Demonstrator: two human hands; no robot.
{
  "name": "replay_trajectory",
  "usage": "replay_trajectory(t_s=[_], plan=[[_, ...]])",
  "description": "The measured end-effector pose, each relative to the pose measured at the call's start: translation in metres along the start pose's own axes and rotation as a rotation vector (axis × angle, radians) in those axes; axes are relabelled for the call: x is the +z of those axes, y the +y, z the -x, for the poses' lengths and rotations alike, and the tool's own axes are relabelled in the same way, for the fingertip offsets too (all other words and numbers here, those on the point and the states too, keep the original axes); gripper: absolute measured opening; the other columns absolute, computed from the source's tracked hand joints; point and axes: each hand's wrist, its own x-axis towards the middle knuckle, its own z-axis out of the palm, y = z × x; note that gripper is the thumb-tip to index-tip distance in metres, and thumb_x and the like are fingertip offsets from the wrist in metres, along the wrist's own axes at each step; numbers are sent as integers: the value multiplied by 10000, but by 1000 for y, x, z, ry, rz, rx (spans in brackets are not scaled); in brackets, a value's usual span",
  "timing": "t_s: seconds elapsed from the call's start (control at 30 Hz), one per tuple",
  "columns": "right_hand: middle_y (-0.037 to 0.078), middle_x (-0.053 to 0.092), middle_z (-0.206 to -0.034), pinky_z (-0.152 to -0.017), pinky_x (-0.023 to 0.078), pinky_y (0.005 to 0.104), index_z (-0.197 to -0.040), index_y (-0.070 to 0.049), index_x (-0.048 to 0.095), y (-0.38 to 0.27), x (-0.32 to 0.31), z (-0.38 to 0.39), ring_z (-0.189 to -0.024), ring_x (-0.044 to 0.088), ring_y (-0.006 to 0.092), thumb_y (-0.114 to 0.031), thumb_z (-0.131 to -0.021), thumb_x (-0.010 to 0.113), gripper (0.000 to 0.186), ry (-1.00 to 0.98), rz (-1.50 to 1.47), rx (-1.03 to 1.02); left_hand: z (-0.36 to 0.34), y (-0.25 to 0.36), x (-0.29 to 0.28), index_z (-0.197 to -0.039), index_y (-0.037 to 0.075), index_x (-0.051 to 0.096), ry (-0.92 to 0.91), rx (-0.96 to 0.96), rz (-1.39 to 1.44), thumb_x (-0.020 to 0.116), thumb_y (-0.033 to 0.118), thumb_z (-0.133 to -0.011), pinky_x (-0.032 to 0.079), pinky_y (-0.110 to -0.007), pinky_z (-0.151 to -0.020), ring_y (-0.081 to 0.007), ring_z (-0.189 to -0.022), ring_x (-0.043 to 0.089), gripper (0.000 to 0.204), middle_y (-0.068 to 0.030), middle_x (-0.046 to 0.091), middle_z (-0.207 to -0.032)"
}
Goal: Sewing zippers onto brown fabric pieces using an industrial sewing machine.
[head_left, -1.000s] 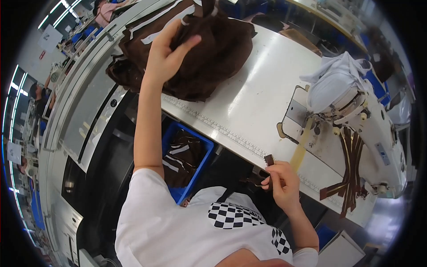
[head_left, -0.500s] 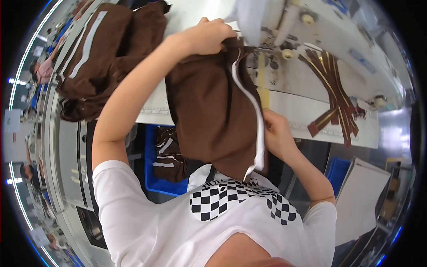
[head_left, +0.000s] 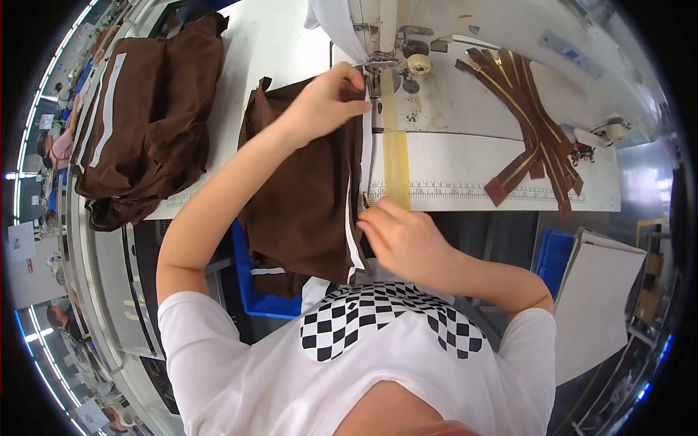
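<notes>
Head view: where was the brown fabric panel [head_left: 298, 189]?

On the sewing table [head_left: 451, 163], draping over its front edge.

Held how?

Left hand [head_left: 329, 107] over its upper end, thumb spread from fingers; right hand [head_left: 407, 236] pinched a gold-toothed zipper [head_left: 366, 198].

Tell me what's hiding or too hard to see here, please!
All in the head view:
1. Zipper: mostly hidden, at least partly by the right hand.
2. Blue bin: its inside is mostly covered by the hanging brown fabric.
3. Sewing machine: its top is cut off by the upper edge.
4. Worker in pink: too small and blurred to tell what they are doing.
</notes>
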Motion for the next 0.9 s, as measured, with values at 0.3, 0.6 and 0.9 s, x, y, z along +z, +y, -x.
replay_trajectory(t_s=[0.3,0.6,0.9], plan=[[57,648,-722,-515,467,265,-1080,-18,586,44,-49,-41,-552,605,110,-51,-862,647,229,64,-545,460,-4,-35,-13,-1165,121,547,289,5,-520,785,293,-769,451,-311,-743,-220,-882,551,493,-123,548,-1075],[68,633,-755,-530,540,230,-924,9,591,75,-62,-100,-635,645,125,-93,-861,682,151,56,-653,619,-44,-38,-45,-929,49,663,218,-92,-834,802,494,-664,316,-494,-914,-278,-1097,506,537,-129,554,-1156],[104,654,-826,-594,579,242,-999,60,619,96,-64,-111,-709,684,158,-128,-893,637,217,88,-698,555,-14,-19,-5,-918,-15,680,-38,-26,59,691,137,-859,475,-251,-767,-105,-787,603,163,-37,681,-814]])
